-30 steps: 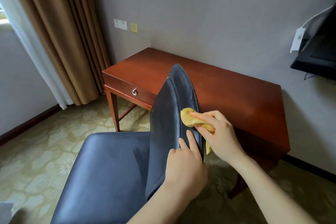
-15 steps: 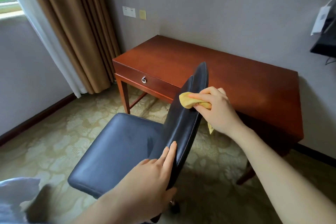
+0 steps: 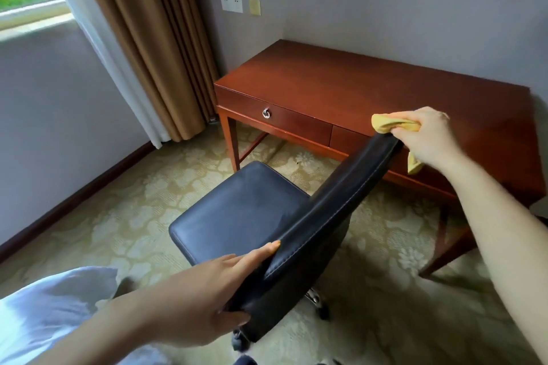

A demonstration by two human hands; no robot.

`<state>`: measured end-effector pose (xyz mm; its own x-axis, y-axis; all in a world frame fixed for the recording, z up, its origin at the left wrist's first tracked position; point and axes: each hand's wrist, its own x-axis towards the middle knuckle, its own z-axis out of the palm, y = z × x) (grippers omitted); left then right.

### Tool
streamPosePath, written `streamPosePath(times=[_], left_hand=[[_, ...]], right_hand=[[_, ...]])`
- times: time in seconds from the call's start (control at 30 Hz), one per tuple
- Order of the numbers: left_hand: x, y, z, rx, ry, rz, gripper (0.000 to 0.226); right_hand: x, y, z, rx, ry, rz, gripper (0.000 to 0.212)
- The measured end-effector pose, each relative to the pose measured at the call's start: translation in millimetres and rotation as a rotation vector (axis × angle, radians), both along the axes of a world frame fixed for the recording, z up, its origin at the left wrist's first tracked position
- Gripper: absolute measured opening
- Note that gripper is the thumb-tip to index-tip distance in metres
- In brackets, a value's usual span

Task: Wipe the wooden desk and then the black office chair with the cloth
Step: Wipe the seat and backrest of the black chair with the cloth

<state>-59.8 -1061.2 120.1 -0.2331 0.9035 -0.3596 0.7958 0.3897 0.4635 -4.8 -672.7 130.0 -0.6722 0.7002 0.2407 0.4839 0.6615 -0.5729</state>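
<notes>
The black chair [image 3: 246, 210] is stood on the carpet [image 3: 133, 201] before the table's [image 3: 370, 83] front edge, with open carpet left of it. The backrest's near end is gripped by the left hand [image 3: 213, 284], fingers on top and thumb beneath. The cloth [image 3: 388, 124] is bunched in the right hand [image 3: 430, 139] and pressed onto the backrest's far end. The table's drawer [image 3: 296, 121] is seen closed.
</notes>
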Motion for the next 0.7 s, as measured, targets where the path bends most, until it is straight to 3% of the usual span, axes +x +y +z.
streamPosePath(times=[0.4,0.57,0.7], left_hand=[[-89.8,-93.6,1.4,0.042,0.041,-0.298,0.083],[-128.2,-137.4,8.8,0.008,0.063,-0.261,0.071],[-144.8,-163.7,2.8,0.309,0.215,-0.160,0.036]], right_hand=[[29.9,-134.7,-13.9,0.131,-0.061,-0.435,0.038],[35.6,-207.7,-19.8,0.187,-0.104,-0.483,0.036],[31.4,-270.5,-25.4,0.281,-0.040,-0.501,0.031]])
